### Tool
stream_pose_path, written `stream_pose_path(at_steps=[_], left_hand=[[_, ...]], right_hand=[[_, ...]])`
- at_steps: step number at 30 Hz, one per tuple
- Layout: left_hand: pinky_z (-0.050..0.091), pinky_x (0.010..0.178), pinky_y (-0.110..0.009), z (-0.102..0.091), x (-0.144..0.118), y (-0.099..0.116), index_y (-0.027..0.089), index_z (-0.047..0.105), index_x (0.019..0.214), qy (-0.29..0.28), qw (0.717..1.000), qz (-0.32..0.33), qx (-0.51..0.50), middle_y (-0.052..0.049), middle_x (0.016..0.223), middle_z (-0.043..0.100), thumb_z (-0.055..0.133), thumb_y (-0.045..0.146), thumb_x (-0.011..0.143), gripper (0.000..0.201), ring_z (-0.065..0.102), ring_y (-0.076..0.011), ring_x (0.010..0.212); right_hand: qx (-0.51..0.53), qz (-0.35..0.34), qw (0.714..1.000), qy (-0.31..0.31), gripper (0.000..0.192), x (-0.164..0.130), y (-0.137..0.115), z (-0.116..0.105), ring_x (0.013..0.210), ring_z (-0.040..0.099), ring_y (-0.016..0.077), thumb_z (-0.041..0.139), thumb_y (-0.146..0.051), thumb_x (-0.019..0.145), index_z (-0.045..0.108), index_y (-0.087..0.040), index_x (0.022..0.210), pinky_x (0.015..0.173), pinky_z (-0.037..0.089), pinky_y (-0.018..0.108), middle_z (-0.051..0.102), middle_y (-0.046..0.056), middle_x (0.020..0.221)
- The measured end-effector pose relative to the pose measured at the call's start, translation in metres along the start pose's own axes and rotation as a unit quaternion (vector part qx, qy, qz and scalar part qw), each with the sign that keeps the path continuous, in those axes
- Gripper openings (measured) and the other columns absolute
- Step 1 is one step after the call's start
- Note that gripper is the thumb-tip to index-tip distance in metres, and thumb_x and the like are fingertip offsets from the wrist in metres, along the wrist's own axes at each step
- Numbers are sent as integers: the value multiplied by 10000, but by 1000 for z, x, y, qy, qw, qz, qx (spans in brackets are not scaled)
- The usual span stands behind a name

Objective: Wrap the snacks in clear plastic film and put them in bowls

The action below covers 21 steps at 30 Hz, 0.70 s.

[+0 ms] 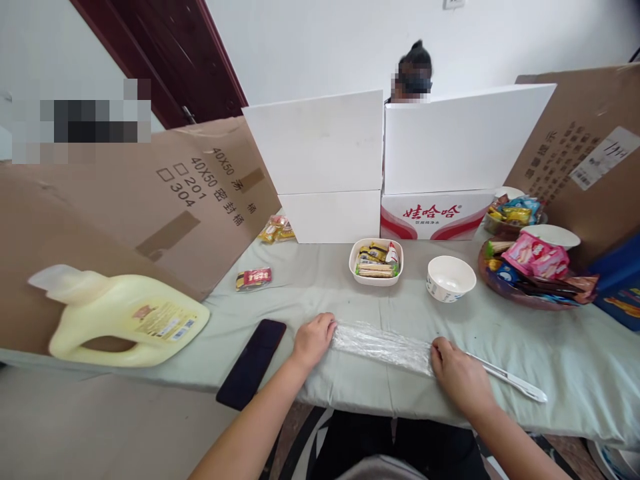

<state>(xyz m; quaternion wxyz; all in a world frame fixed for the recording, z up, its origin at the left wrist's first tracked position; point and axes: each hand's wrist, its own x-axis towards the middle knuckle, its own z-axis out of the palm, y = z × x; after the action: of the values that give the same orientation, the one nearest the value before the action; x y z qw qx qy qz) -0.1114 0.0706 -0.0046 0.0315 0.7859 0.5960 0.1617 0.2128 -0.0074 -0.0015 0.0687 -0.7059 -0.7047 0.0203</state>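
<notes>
A crinkled strip of clear plastic film (383, 347) lies stretched out near the front of the table. My left hand (315, 339) pinches its left end, and my right hand (461, 373) grips the other end with the fingers curled down. From beside my right hand a long white tool (515, 383) runs off to the right; I cannot make out its kind. Beyond the film stand a white tray (354, 267) of wrapped snacks and thin sticks, and an empty white paper bowl (450, 279). A dark phone (253, 363) rests left of my left arm.
White boards (325, 150) and a white carton (430, 217) wall off the back, with a person's head behind. Cardboard sheets flank both sides. A yellow detergent jug (185, 307) lies at left, a snack packet (254, 279) nearby. A snack-filled bowl (525, 300) stands at right.
</notes>
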Motion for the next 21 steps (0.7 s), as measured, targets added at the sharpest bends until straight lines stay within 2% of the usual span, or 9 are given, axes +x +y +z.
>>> stream_pose_path(at_steps=[3,6,9,11,13,15,16,18,21], left_hand=[[459,630,-245,-1,2,2,204,621,895,6,1000,3,20,-23,848,686,499,208,927,126,636,-164,684],[479,712,-317,-10,3,6,189,628,891,26,999,7,33,-66,847,662,514,257,929,138,626,-222,770],[459,855,-441,-23,-2,22,153,632,1019,107,993,12,42,-153,1037,630,510,335,933,235,577,-310,989],[432,917,-468,-24,-10,40,143,622,1095,141,989,40,29,-165,1118,611,458,320,954,280,546,-319,1072],[395,994,-464,-18,-18,59,151,585,1206,98,990,101,0,-145,1219,596,406,284,972,323,506,-301,1180],[328,1075,-480,-5,-25,73,179,470,1367,11,986,164,-13,-120,1391,507,411,323,976,421,398,-294,1325],[290,1103,-500,2,-28,75,197,400,1427,-27,983,179,-8,-111,1464,438,431,377,969,493,330,-300,1380],[234,1125,-541,12,-30,69,224,319,1480,-73,983,166,15,-108,1539,329,470,488,940,620,235,-323,1431],[214,1121,-575,14,-29,38,209,329,1480,-79,993,74,55,-142,1553,287,470,520,929,649,213,-352,1438]], right_hand=[[-24,-14,1000,15,228,0,-1,2,574,631,187,335,-244,967,527,-199,853,491,301,290,651,42,728],[-20,-31,998,53,229,-1,2,0,607,626,210,347,-247,960,556,-193,883,520,364,315,641,60,764],[8,-78,986,149,240,-2,-1,-8,843,630,270,404,-314,956,601,-178,965,716,456,392,648,115,924],[33,-147,972,182,269,-2,-11,-12,1041,584,290,434,-349,955,615,-175,1050,895,428,443,642,134,1073],[48,-247,955,160,350,1,-26,-10,1231,486,285,459,-373,949,573,-179,1217,1037,342,462,591,125,1266],[51,-330,936,110,553,5,-41,-1,1355,363,284,478,-469,927,448,-164,1387,1104,266,477,492,125,1415],[49,-350,931,86,660,6,-46,5,1381,323,291,473,-535,911,383,-147,1438,1112,250,490,446,137,1456],[43,-351,934,54,794,7,-48,17,1397,292,311,444,-633,883,319,-116,1473,1104,252,515,397,159,1487],[27,-314,948,52,796,-3,-31,25,1407,275,316,442,-621,887,277,-133,1494,1101,250,529,355,147,1513]])
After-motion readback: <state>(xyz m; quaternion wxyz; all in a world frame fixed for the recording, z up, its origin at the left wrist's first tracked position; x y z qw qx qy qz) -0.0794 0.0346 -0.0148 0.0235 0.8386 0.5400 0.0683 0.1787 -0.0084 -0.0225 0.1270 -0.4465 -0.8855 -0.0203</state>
